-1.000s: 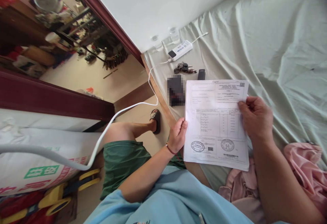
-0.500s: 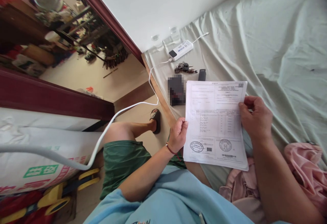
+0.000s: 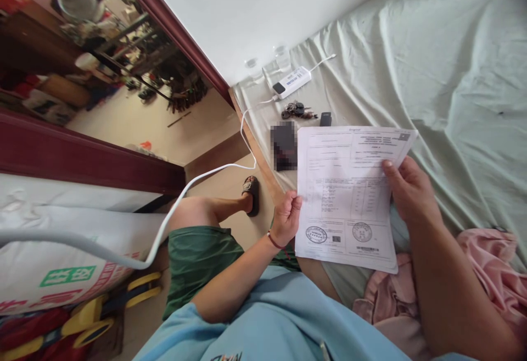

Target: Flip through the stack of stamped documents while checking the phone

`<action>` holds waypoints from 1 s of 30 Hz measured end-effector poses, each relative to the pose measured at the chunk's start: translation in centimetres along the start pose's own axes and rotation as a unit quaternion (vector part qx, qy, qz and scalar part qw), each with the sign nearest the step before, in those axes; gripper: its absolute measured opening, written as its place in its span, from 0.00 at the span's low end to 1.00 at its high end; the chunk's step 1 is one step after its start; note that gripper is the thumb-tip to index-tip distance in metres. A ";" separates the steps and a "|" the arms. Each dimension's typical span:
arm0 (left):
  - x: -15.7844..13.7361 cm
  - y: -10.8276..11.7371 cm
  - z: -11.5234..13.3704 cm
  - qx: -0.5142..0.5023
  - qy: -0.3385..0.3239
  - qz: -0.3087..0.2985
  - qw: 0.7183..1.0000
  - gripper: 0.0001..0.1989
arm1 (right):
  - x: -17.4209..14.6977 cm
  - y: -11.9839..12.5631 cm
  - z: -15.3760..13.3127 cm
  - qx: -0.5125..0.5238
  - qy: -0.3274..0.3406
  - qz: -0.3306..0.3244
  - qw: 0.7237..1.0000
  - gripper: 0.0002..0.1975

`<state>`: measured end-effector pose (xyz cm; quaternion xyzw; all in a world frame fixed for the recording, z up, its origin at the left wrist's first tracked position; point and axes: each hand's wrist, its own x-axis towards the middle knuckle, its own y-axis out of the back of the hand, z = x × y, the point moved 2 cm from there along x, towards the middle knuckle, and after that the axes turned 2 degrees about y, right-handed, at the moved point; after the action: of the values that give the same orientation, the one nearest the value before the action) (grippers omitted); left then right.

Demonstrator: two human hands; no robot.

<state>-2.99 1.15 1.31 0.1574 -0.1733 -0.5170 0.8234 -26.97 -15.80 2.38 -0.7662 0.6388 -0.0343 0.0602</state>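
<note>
A thin stack of printed papers (image 3: 343, 201) is held up in front of my lap, its top sheet showing a form with a table, two round stamps and a barcode. My left hand (image 3: 286, 218) pinches the left edge, thumb on top. On the right edge, my right hand (image 3: 411, 188) is closed with its thumb pressing the front and its fingers behind. The upper right corner of the stack bends outward. Just past the top edge lie a dark blurred-out object (image 3: 284, 145) and a small black item (image 3: 325, 119), partly covered by the papers.
On the pale green sheet (image 3: 453, 64) are a bunch of keys (image 3: 298, 110) and a white power bank (image 3: 292, 82) with a white cable (image 3: 214, 171) running left. Two clear cups (image 3: 252, 66) stand by the wall. Pink cloth (image 3: 489, 262) lies right, a white sack (image 3: 111, 229) left.
My right hand has shifted its hold on the right edge, and the upper right corner of the papers now flares to the right. My left hand has barely moved.
</note>
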 end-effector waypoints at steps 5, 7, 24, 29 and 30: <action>0.0 0.0 0.8 -0.045 0.030 -0.015 0.998 0.22 | -0.1 0.1 0.1 0.081 -0.071 -0.009 0.994 0.15; 0.2 -0.1 1.2 -0.097 0.065 -0.020 0.993 0.21 | 0.0 0.3 0.1 0.089 -0.069 0.006 0.994 0.14; 4.4 -0.2 4.3 -0.251 0.109 0.019 0.962 0.18 | 0.2 0.9 -0.1 0.035 -0.013 0.067 0.997 0.08; 4.7 -0.1 4.5 -0.257 0.112 0.046 0.959 0.20 | 0.3 0.8 -0.2 0.051 -0.015 0.074 0.996 0.08; 4.7 -0.1 4.5 -0.244 0.107 0.047 0.963 0.20 | 0.3 0.7 -0.3 0.051 -0.014 0.077 0.996 0.08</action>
<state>-3.18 -3.53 5.83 -0.0022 0.0398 -0.4847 0.8738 -27.66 -16.23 2.57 -0.7111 0.6925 -0.0511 0.1107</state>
